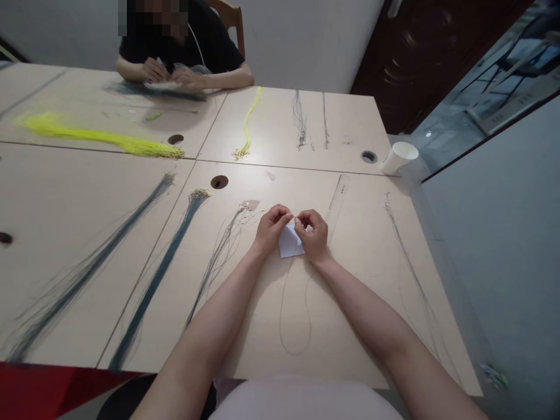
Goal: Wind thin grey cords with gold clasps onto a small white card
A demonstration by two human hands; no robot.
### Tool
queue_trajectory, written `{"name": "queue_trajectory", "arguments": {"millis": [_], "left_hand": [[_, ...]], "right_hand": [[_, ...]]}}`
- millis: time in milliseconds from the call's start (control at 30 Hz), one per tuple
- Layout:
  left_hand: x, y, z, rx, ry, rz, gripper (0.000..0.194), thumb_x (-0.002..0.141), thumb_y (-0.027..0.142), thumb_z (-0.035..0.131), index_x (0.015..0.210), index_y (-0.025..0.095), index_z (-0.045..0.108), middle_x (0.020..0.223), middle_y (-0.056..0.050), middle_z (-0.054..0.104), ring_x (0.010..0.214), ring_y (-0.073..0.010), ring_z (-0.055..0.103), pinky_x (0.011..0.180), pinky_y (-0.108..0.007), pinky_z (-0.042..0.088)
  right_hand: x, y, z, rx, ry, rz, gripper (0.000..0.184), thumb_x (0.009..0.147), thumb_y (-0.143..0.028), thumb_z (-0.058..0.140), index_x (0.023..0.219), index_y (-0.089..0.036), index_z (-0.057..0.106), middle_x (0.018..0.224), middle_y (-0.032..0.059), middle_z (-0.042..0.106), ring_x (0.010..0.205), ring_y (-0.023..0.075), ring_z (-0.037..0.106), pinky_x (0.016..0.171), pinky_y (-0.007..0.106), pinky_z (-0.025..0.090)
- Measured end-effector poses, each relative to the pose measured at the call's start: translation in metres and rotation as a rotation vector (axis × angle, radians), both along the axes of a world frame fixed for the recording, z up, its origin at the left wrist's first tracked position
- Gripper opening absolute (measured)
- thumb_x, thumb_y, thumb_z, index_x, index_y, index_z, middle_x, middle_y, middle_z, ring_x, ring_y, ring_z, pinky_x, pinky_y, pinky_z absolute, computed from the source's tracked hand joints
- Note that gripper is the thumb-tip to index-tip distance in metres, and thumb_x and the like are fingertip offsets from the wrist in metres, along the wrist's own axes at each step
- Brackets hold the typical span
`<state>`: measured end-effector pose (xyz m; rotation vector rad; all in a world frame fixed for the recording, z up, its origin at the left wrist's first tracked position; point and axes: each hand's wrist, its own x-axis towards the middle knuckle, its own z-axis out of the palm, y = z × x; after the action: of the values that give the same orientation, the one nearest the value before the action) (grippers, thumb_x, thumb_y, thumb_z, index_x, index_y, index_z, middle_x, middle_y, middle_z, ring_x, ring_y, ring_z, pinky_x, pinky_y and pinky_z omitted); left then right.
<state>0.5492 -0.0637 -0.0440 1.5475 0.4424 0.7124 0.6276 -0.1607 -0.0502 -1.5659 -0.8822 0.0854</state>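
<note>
My left hand (272, 229) and my right hand (314, 234) meet just above the table, each closed in a pinch, fingertips almost touching. Between them they hold the ends of a thin cord (280, 321), which trails toward me and lies on the tabletop as a long loop. Whatever small part sits right at the fingertips is too tiny to make out. Under the hands lies a small white piece of paper (289, 245), partly covered by my right hand. To the left of my left hand is a loose bundle of dark cords (219, 251) with small metal ends.
A clear ruler (338, 201) lies beyond my right hand. Dark blue cord bundles (168, 256) stretch out at left, thin cords (406, 262) at right. Farther off are a yellow bundle (105, 137), a white cup (400, 156) and a seated co-worker (214, 44) handling something.
</note>
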Motion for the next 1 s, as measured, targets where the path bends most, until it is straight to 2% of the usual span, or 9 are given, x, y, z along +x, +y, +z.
{"name": "queue_trajectory", "arguments": {"millis": [400,1000], "left_hand": [[-0.0004,0.0007,0.0003,0.021,0.011,0.014,0.019,0.076,0.033,0.06,0.07,0.015,0.055,0.072,0.0,0.05,0.069,-0.0104,0.046,0.067,-0.023,0.037],[0.0001,0.0,-0.0001,0.018,0.006,0.003,0.019,0.076,0.032,0.061,0.069,0.016,0.055,0.071,0.0,0.05,0.069,-0.0105,0.046,0.067,-0.023,0.038]], "right_hand": [[-0.001,0.0009,-0.0017,0.013,0.053,-0.006,0.004,0.075,-0.02,0.055,0.073,-0.018,0.051,0.068,-0.001,0.053,0.06,0.0104,0.048,0.056,0.024,0.041],[-0.0011,0.0004,-0.0003,0.008,0.017,-0.013,0.003,0.075,-0.019,0.052,0.071,-0.019,0.052,0.067,-0.002,0.051,0.06,0.0103,0.046,0.057,0.024,0.039]]}}
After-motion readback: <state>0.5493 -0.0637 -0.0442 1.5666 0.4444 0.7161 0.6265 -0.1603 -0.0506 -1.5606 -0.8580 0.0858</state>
